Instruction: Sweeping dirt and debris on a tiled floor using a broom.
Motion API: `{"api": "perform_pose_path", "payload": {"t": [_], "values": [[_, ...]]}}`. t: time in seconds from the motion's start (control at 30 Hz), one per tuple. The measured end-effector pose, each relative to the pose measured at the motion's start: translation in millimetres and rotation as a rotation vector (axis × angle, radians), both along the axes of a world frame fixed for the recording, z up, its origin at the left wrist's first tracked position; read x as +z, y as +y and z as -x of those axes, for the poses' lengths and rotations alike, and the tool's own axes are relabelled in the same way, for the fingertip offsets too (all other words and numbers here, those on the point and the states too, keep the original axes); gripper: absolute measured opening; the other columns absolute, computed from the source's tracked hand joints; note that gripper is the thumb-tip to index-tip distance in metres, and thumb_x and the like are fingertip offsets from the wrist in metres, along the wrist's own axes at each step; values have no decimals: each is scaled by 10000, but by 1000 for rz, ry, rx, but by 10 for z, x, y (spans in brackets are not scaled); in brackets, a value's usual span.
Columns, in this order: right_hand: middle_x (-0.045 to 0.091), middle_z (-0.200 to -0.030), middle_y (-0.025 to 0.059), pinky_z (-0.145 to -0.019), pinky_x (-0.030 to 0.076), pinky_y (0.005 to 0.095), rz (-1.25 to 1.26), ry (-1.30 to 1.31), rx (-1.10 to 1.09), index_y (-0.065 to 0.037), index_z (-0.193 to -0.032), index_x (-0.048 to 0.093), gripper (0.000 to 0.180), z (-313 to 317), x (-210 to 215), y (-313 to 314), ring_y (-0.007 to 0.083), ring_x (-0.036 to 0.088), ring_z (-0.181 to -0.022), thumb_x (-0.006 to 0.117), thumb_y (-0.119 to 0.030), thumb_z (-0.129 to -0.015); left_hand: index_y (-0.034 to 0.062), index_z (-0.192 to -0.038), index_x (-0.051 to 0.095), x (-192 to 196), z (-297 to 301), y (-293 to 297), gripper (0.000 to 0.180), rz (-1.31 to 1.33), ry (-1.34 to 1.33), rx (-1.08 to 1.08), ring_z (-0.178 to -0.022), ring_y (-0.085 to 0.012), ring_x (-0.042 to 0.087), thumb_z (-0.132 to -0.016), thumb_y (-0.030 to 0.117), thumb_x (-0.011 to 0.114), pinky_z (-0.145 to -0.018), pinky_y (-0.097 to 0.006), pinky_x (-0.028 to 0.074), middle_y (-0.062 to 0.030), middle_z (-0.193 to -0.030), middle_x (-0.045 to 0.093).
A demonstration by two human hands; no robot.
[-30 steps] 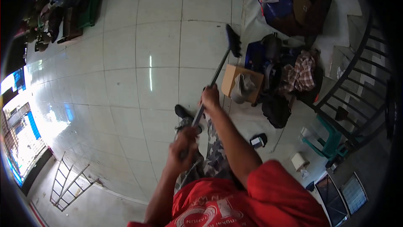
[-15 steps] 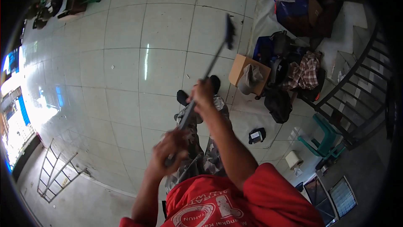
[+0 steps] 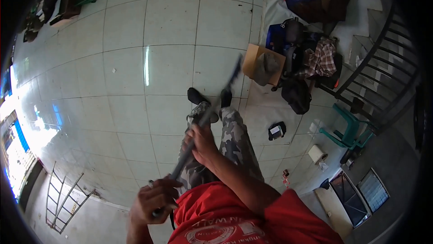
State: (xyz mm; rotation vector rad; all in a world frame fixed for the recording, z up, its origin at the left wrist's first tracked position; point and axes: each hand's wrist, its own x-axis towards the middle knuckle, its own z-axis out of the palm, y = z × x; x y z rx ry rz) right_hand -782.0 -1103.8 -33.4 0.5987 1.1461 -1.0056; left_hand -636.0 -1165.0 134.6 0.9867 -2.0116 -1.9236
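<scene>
A broom with a long grey handle (image 3: 184, 159) slants across my legs. Its dark, narrow head (image 3: 235, 71) is blurred and lies over the tiles by my right foot, close to the cardboard box. My left hand (image 3: 155, 197) is wrapped round the handle's top end, low in the picture beside my red shirt. Further down the handle, in front of my thighs, my right hand (image 3: 201, 144) grips it too. A few dark specks show on the floor tiles (image 3: 171, 18) ahead.
At right stand the cardboard box (image 3: 250, 63) with a grey cap, several bags (image 3: 295, 97) and a plaid shirt (image 3: 322, 59). Beyond are a stair railing (image 3: 383, 70) and a green plastic stool (image 3: 347, 131). A dark item (image 3: 276, 130) lies nearer. A metal rack (image 3: 63, 203) leans at lower left.
Both hands have drawn the broom back toward my body and down in the picture. Its head has come from the far tiles to near my right foot.
</scene>
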Motion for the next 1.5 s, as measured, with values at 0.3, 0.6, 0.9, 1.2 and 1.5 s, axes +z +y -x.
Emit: {"api": "perform_pose_path", "payload": {"t": [0.3, 0.6, 0.9, 1.2, 1.5], "values": [[425, -578, 12, -438, 409, 316, -391, 153, -333, -113, -665, 416, 142, 565, -1012, 1565, 147, 445, -482, 461, -117, -799, -22, -833, 591, -1093, 746, 696, 99, -282, 180, -93, -886, -327, 575, -759, 41, 608, -803, -381, 453, -173, -899, 602], [426, -567, 32, -428, 393, 363, 294, 220, 205, -74, -633, 452, 126, 250, -1554, 814, 197, 488, -502, 519, -84, -738, -44, -741, 503, -911, 653, 1118, 75, -69, -33, 404, -828, -262, 568, -797, -1, 527, -804, -368, 439, -155, -801, 574], [378, -573, 42, -350, 408, 333, 135, 190, 68, -65, -735, 395, 71, 225, -640, 1945, 162, 402, -413, 428, -53, -796, -9, -676, 500, 17, 702, 2348, 111, 236, -65, 192, -810, -297, 601, -743, 4, 587, -771, -377, 459, -122, -722, 567], [440, -646, 43, -462, 481, 388, 295, -107, 240, -66, -742, 429, 124, 99, -1206, 1838, 175, 498, -528, 492, -128, -829, -54, -676, 456, -405, 864, 2539, 172, 225, -183, 481, -689, -179, 513, -829, 18, 481, -686, -276, 417, -124, -750, 547], [620, -791, 120, -647, 534, 426, -59, 1, -155, -67, -936, 517, 270, 1326, -2339, 2441, 274, 632, -713, 543, -324, -858, -69, -857, 604, -1494, -245, 1611, 241, 937, -187, 753, -855, -255, 578, -817, 91, 429, -763, -357, 471, -162, -857, 605]]}}
